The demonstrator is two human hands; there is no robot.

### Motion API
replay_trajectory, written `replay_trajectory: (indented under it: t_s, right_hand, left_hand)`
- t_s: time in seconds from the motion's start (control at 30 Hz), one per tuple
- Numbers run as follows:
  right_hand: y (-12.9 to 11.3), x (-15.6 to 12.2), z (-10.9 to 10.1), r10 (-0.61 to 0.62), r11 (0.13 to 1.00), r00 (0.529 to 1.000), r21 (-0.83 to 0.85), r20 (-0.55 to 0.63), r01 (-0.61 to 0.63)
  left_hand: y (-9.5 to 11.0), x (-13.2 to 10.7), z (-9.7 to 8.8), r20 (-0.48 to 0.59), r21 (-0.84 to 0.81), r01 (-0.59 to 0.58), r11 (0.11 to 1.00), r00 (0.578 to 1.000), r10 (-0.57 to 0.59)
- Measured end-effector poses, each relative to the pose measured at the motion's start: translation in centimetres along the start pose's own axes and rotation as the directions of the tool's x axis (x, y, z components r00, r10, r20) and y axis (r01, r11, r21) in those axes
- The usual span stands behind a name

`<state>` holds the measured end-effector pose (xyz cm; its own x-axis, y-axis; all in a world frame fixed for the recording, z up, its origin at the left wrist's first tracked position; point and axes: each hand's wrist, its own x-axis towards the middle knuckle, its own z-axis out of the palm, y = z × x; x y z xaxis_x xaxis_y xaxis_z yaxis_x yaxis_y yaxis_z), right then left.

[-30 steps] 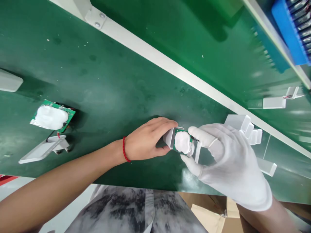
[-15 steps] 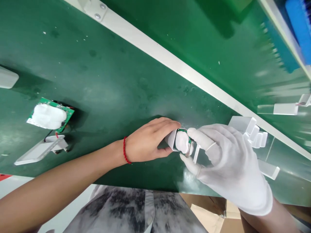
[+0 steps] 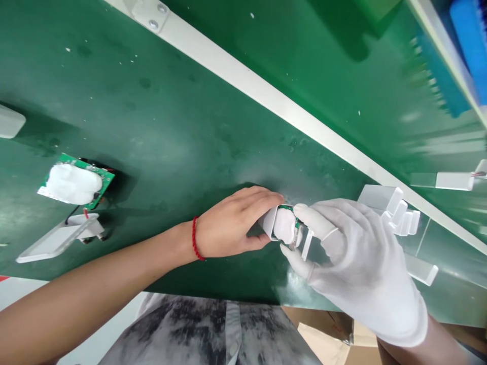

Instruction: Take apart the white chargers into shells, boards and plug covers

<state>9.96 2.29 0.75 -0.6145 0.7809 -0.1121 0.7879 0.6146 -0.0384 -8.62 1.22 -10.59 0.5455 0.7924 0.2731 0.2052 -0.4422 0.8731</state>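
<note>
My bare left hand (image 3: 236, 220), with a red cord at the wrist, is closed around a white plastic charger housing (image 3: 268, 221). A green circuit board (image 3: 285, 225) with a white pad on its face sits partly inside the housing's open end. My right hand (image 3: 350, 253), in a white glove whose fingertips are partly cut back, grips the board's outer end between thumb and finger. A white end cap (image 3: 307, 244) stands beside the board, between the gloved fingers. How far the board reaches into the housing is hidden.
At left lies another circuit board (image 3: 74, 183) with a white pad, wired to a white plug cover (image 3: 57, 238). A white housing (image 3: 11, 121) is at the left edge. Several white housings (image 3: 380, 197) stand at right, by a pale metal strip (image 3: 266, 96). Below is a cardboard box (image 3: 323, 342).
Both hands keep their hold and barely move. The board appears slightly deeper in the housing. The whole view has shifted a little.
</note>
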Motion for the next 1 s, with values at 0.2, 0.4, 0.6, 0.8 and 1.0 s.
replay_trajectory:
  t_s: [0.2,0.4,0.6,0.8,1.0]
  right_hand:
    - [-0.6,0.3,0.2,-0.015,0.999,1.000,-0.029,0.014,0.015]
    - [-0.5,-0.6,-0.1,-0.067,0.997,0.997,-0.038,-0.031,0.066]
    - [-0.8,-4.4,3.2,0.339,0.880,0.913,0.419,-0.229,-0.222]
    - [-3.3,-5.3,7.2,0.626,0.633,0.779,0.606,-0.035,-0.482]
    - [-2.6,-4.3,7.1,0.599,0.591,0.798,0.712,-0.071,-0.380]
  left_hand:
    - [0.1,0.0,-0.1,0.010,0.007,0.011,1.000,1.000,-0.012]
    - [0.0,-0.1,-0.1,0.018,0.001,0.009,1.000,1.000,-0.009]
    - [0.0,-0.2,0.0,0.000,0.027,0.009,1.000,1.000,-0.009]
    - [0.2,-0.1,0.2,-0.034,0.093,0.014,0.996,0.999,-0.011]
    - [0.3,0.0,0.4,0.001,0.133,-0.019,0.991,1.000,0.019]
